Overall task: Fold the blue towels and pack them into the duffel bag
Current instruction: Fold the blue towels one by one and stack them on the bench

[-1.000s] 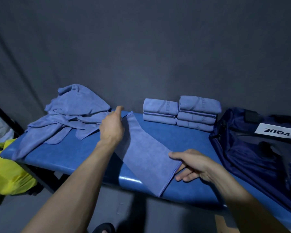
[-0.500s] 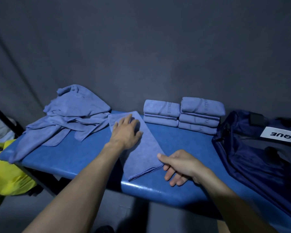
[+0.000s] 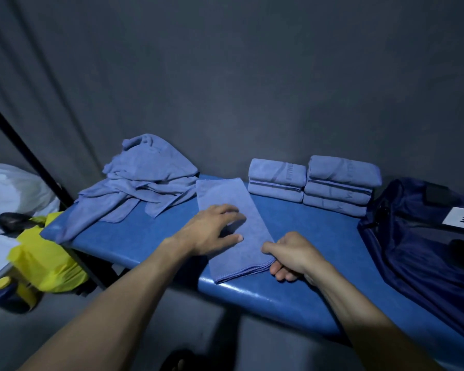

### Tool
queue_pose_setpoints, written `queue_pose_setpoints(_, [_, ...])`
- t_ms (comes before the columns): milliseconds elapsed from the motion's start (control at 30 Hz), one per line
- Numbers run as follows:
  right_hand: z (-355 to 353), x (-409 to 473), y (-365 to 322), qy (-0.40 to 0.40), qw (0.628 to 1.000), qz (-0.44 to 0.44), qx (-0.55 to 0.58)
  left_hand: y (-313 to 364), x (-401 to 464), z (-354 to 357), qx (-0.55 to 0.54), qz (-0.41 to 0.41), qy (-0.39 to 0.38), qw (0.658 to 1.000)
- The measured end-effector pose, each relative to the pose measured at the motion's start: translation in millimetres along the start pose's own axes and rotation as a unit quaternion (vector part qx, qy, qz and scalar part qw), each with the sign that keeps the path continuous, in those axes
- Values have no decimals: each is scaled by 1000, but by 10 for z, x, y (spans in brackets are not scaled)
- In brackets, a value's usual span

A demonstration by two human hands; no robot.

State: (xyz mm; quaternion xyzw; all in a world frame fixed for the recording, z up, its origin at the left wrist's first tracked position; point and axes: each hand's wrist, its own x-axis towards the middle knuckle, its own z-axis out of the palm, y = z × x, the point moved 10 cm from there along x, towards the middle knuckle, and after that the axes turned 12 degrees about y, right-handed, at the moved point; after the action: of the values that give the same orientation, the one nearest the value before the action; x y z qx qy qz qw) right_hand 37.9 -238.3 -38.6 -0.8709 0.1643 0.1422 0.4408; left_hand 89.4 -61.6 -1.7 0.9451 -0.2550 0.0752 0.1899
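Observation:
A blue towel (image 3: 233, 202), folded into a long strip, lies across the blue table (image 3: 300, 236). My left hand (image 3: 212, 228) presses flat on the strip's middle. My right hand (image 3: 292, 255) pinches the strip's near right corner, thumb on top and fingers under the edge. A heap of unfolded blue towels (image 3: 142, 183) lies at the back left. Two stacks of folded towels (image 3: 311, 183) stand at the back against the wall. The dark navy duffel bag (image 3: 418, 236) lies open on the table's right end.
A grey curtain wall closes off the back. On the floor to the left are a yellow bag (image 3: 46, 258), a white bag (image 3: 14, 188) and a black pole (image 3: 24, 156). The table's near edge runs just below my hands.
The towel strip has been folded shorter and no longer hangs over the near edge. My left hand slid toward me along the strip. My right hand keeps its hold on the near corner.

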Motion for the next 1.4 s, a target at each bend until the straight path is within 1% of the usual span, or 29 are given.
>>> queue_pose_setpoints(100, [68, -120, 11, -47, 998, 10, 28, 173, -274, -124, -33, 44, -11, 998])
queue_pose_setpoints(167, [74, -205, -7, -54, 996, 2, 64, 315, -498, -152, -28, 77, -16, 997])
queue_pose_setpoints(233, [79, -249, -9, -44, 992, -2, 119, 407, -710, -137, -11, 108, -14, 994])
queue_pose_setpoints(333, [50, -253, 22, -3, 982, 6, 190, 404, -964, 0, 44, 137, -19, 989])
queue_pose_setpoints(367, [49, -260, 27, 2, 977, 13, 214, 402, -1028, 39, 77, 151, -11, 985])
queue_pose_setpoints(433, [30, -278, 17, 12, 970, 12, 244, 435, -1113, 72, 147, 179, 33, 972])
queue_pose_setpoints(533, [-1, -302, 4, 27, 977, -28, 209, 453, -1176, 88, 184, 185, 80, 962])
queue_pose_setpoints(667, [-26, -353, 7, 23, 985, -110, 131, 409, -1253, 119, 193, 187, 90, 959])
queue_pose_setpoints(800, [-65, -407, -19, 34, 979, -190, 70, 605, -1261, 47, 184, 220, 143, 947])
queue_pose_setpoints(900, [-85, -477, -66, 52, 964, -261, -2, 656, -1269, 70, 186, 239, 152, 941])
queue_pose_setpoints(1000, [-64, -605, -125, 39, 940, -329, -76, 593, -1245, 17, 142, 213, 152, 955])
queue_pose_setpoints(1067, [-18, -654, -133, 33, 919, -369, -134, 556, -1210, -75, 66, 179, 141, 971])
queue_pose_setpoints(1133, [-14, -669, -145, 84, 885, -402, -221, 497, -1170, -149, -32, 127, 96, 987])
queue_pose_setpoints(1167, [-34, -695, -179, 121, 867, -418, -241, 459, -1162, -178, -76, 100, 74, 989])
queue_pose_setpoints(1233, [-70, -802, -306, 205, 816, -479, -250, 421, -1153, -249, -127, 71, 55, 988])
queue_pose_setpoints(1300, [-26, -910, -400, 261, 757, -536, -269, 428, -1144, -286, -151, 64, 45, 985])
queue_pose_setpoints(1333, [13, -950, -426, 272, 733, -558, -278, 428, -1136, -279, -160, 59, 38, 985])
queue_pose_setpoints(1400, [92, -990, -442, 270, 701, -593, -290, 420, -1146, -260, -151, 63, 34, 986])
